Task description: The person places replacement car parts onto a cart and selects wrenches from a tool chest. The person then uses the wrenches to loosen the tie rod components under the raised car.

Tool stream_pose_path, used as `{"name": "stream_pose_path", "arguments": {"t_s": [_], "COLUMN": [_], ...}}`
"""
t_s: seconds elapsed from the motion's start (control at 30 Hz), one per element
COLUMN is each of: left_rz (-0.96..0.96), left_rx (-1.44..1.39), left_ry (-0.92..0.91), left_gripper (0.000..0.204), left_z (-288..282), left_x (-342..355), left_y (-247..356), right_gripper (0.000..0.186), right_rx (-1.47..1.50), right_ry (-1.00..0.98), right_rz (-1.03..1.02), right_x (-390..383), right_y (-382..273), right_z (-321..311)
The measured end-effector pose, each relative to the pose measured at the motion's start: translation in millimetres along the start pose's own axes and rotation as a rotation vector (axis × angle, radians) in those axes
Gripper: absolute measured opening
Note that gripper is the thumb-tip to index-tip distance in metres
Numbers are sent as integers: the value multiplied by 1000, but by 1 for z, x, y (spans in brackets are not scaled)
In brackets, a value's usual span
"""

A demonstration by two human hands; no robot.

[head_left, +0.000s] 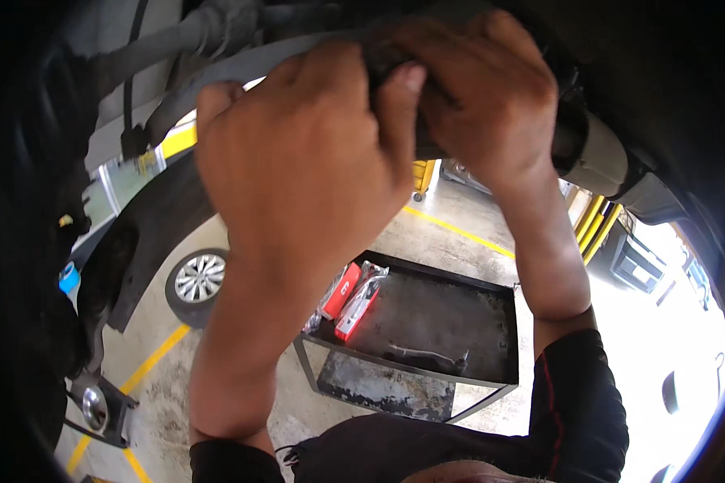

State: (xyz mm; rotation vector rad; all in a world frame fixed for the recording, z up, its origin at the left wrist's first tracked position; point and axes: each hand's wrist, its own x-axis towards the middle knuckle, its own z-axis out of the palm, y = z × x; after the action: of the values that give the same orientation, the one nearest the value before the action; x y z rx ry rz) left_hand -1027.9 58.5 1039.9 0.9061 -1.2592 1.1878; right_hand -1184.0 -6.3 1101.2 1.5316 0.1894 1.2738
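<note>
Head view: a grey curved bar (234, 64) is running from about 8 toward 2 o'clock, passing behind the person's left hand (298, 137) at its 11 o'clock. This nearer hand is showing a half-closed curl, thumb pointing toward 12. Between its 2 and 3 o'clock, the right hand (491, 105) is showing a similar curl. Hidden fingertips are leaving either hand's hold impossible to tell.

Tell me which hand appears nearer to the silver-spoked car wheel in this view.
Left. The left hand appears above and somewhat right of the silver-spoked car wheel; the right hand is also above it, but much farther right.
</note>
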Motion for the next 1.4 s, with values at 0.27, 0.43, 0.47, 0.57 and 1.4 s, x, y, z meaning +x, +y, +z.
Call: {"name": "stream_pose_path", "arguments": {"t_s": [0.27, 0.43, 0.47, 0.57, 1.4], "left_rz": [-21, -38, -149, -278, -1499], "left_rx": [-476, -678, -707, -415, 156], "left_ry": [-39, -810, -1091, -1735, -1876], "left_gripper": [53, 44, 43, 45, 27], "left_z": [-45, -98, -109, -187, -834], "left_x": [-45, -175, -211, -347, -376], "left_y": [-4, -22, -29, -66, 5], "right_gripper": [30, 20, 22, 25, 38], "right_rx": [-374, -97, 3, 200, 2306], "right_ry": [200, -61, -87, -348, -1595], "right_rz": [27, 599, 712, 987, 904], "right_x": [-19, -55, -67, -64, 137], "right_y": [-3, -88, -106, -145, -764], "right_z": [9, -58, -59, -78, -200]}}
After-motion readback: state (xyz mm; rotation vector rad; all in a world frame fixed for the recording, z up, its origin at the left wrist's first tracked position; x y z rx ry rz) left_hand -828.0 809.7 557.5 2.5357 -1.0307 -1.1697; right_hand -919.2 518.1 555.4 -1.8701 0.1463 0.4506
